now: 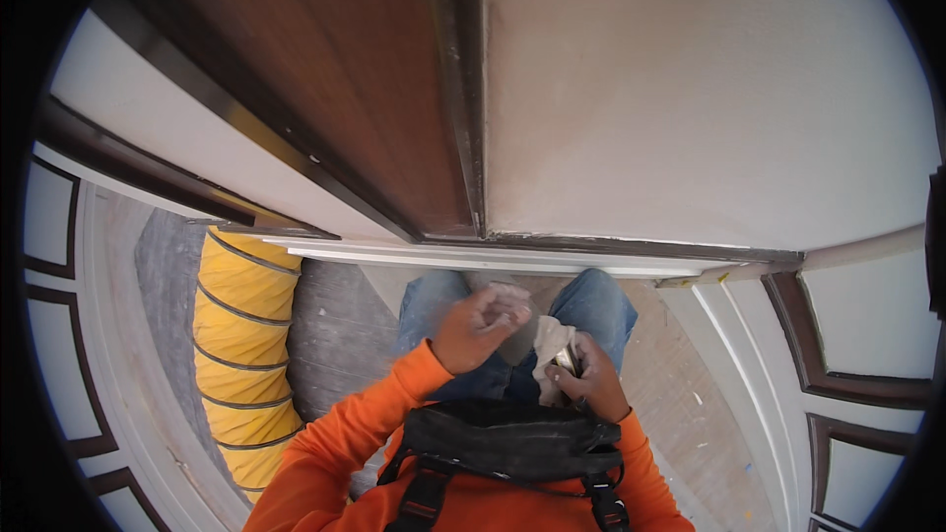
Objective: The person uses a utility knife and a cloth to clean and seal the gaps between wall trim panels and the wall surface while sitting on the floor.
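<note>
The right hand is closed around a crumpled white cloth, with something small and metallic, too hidden to name, tucked against it, low in front of the waist. The left hand is curled into a loose fist just beside it, pinching a pale scrap. The cloth looks soft and light, easy to bunch anywhere. A black pouch sits just below. A yellow ribbed duct lies on the floor to the left; a brown door and pale wall stand close ahead.
</note>
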